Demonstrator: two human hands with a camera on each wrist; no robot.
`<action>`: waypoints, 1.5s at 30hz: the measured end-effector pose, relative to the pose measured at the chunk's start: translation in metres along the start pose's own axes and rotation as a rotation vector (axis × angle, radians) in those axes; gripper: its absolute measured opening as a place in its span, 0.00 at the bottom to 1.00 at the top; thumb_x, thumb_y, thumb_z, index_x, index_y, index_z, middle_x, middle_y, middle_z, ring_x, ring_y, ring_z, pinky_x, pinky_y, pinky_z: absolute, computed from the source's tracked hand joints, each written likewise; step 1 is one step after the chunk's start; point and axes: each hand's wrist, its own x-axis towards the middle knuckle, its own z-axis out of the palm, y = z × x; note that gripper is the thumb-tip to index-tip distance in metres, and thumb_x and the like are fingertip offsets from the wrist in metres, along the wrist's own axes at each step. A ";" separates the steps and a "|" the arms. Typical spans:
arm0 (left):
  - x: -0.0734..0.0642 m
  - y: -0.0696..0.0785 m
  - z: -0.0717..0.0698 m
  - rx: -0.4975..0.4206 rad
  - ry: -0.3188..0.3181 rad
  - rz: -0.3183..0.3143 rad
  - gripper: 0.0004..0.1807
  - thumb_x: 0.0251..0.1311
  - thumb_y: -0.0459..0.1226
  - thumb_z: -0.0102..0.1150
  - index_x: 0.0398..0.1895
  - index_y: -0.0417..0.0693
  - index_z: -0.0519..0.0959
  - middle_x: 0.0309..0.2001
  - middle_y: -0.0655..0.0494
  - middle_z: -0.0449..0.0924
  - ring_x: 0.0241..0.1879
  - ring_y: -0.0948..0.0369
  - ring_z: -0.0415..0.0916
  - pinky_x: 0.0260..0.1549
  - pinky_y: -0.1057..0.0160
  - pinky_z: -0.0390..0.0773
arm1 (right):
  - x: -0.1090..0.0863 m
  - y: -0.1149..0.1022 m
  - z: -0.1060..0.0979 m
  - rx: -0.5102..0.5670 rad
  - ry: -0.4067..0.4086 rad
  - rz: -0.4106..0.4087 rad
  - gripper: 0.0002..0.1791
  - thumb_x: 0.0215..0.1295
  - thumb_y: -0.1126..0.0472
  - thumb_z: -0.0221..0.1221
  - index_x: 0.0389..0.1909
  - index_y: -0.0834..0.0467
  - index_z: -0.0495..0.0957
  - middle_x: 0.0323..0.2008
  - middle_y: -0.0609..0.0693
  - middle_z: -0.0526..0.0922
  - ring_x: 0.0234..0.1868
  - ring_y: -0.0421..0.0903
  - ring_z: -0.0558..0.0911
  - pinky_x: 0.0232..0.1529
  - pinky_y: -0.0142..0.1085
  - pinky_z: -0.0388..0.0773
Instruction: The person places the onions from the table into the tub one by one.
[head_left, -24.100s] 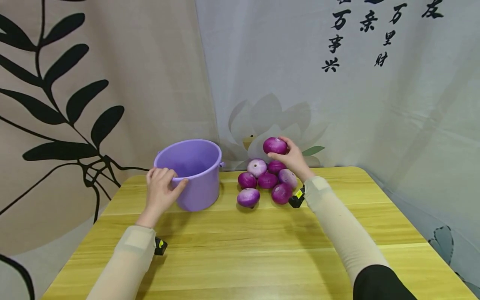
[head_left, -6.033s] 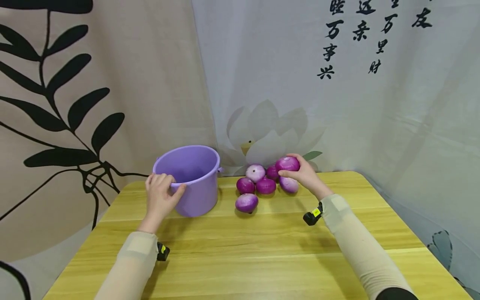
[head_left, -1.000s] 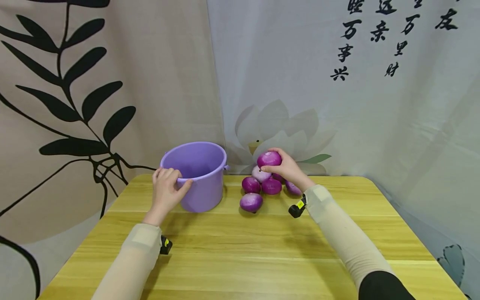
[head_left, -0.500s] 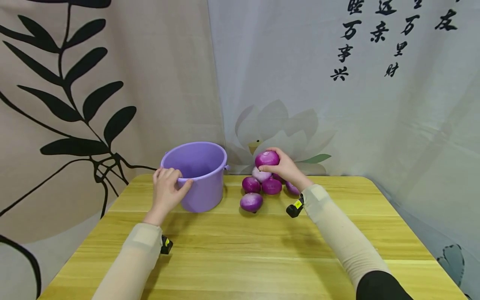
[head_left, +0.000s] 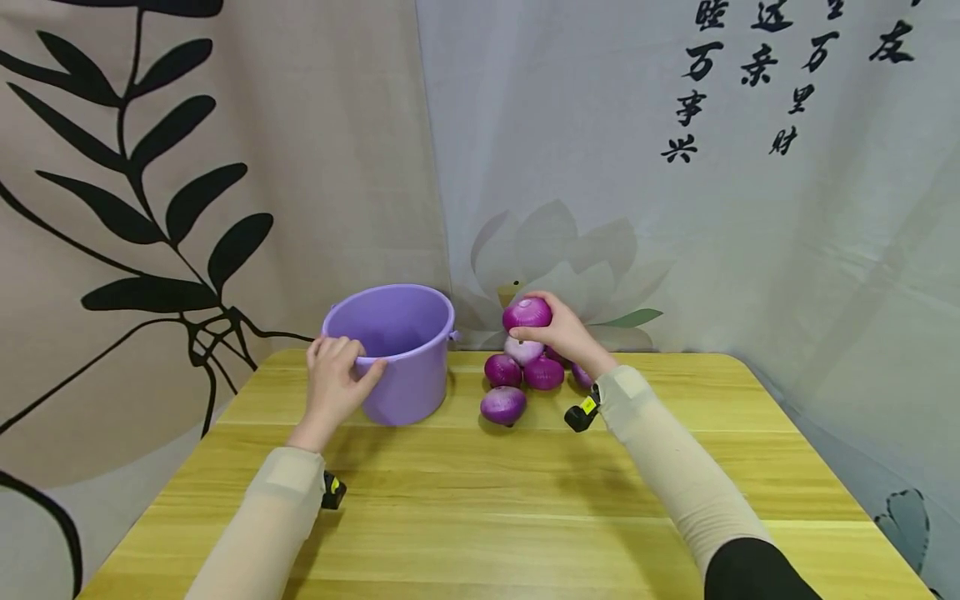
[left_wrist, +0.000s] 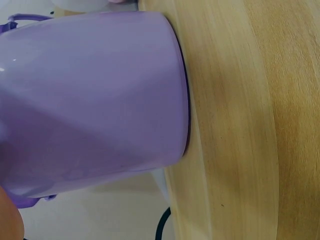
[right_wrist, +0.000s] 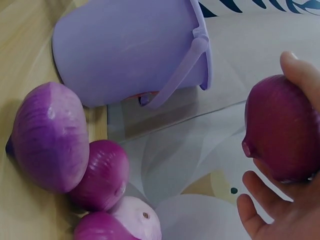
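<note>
The onion (head_left: 527, 313), glossy purple with a stubby tip, is raised at the right hand's (head_left: 561, 330) 10 o'clock, gripped by it. Other onions (head_left: 543, 372) lie at 6 o'clock; toward 8, the left hand (head_left: 333, 377) clamps the bucket's (head_left: 408, 390) rim.

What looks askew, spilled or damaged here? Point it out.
Nothing stands out. The bucket stands upright with the left hand gripping its rim, the right hand holds an onion, and the other onions lie close together on the table, showing no damage.
</note>
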 end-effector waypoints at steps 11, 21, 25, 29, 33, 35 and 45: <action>0.000 -0.001 0.001 0.004 0.007 0.010 0.25 0.59 0.59 0.53 0.20 0.48 0.66 0.22 0.58 0.62 0.31 0.52 0.63 0.59 0.38 0.51 | 0.004 -0.007 0.011 -0.003 -0.002 -0.031 0.40 0.52 0.54 0.71 0.65 0.53 0.64 0.57 0.57 0.73 0.53 0.54 0.77 0.53 0.47 0.74; -0.001 -0.001 0.000 0.009 0.005 0.012 0.25 0.59 0.59 0.53 0.20 0.49 0.66 0.22 0.58 0.61 0.31 0.52 0.63 0.58 0.38 0.51 | 0.007 -0.010 0.015 -0.009 -0.016 -0.036 0.40 0.53 0.52 0.71 0.65 0.51 0.64 0.57 0.56 0.73 0.52 0.53 0.78 0.53 0.46 0.75; 0.000 0.000 -0.001 0.009 -0.003 0.010 0.24 0.58 0.58 0.54 0.21 0.49 0.66 0.22 0.58 0.61 0.31 0.52 0.63 0.58 0.37 0.51 | 0.009 -0.013 0.018 -0.012 -0.020 -0.045 0.39 0.52 0.52 0.71 0.65 0.50 0.65 0.57 0.55 0.73 0.52 0.52 0.78 0.53 0.45 0.75; 0.000 0.000 -0.002 0.008 -0.010 0.006 0.22 0.57 0.56 0.55 0.21 0.49 0.65 0.22 0.58 0.61 0.32 0.52 0.63 0.58 0.38 0.51 | 0.011 -0.015 0.021 -0.006 -0.022 -0.048 0.41 0.52 0.52 0.71 0.66 0.53 0.64 0.57 0.56 0.72 0.53 0.53 0.78 0.53 0.45 0.74; -0.001 0.000 -0.001 0.003 -0.008 0.002 0.23 0.57 0.55 0.56 0.20 0.47 0.66 0.22 0.58 0.62 0.31 0.52 0.62 0.58 0.38 0.51 | 0.014 -0.020 0.026 0.005 -0.033 -0.042 0.42 0.51 0.51 0.72 0.66 0.52 0.64 0.57 0.57 0.72 0.54 0.52 0.77 0.54 0.45 0.74; -0.001 0.000 -0.001 0.002 -0.004 0.000 0.24 0.57 0.55 0.56 0.20 0.46 0.67 0.22 0.58 0.61 0.31 0.52 0.62 0.58 0.38 0.51 | 0.016 -0.023 0.029 0.016 -0.044 -0.048 0.41 0.51 0.51 0.72 0.66 0.51 0.64 0.57 0.57 0.73 0.54 0.52 0.77 0.54 0.44 0.74; 0.000 0.000 0.002 0.012 0.019 0.004 0.23 0.56 0.56 0.55 0.20 0.48 0.66 0.22 0.58 0.61 0.31 0.52 0.62 0.57 0.38 0.52 | 0.019 -0.036 0.038 0.026 -0.035 -0.078 0.41 0.51 0.53 0.72 0.66 0.53 0.64 0.57 0.57 0.73 0.54 0.52 0.77 0.54 0.43 0.74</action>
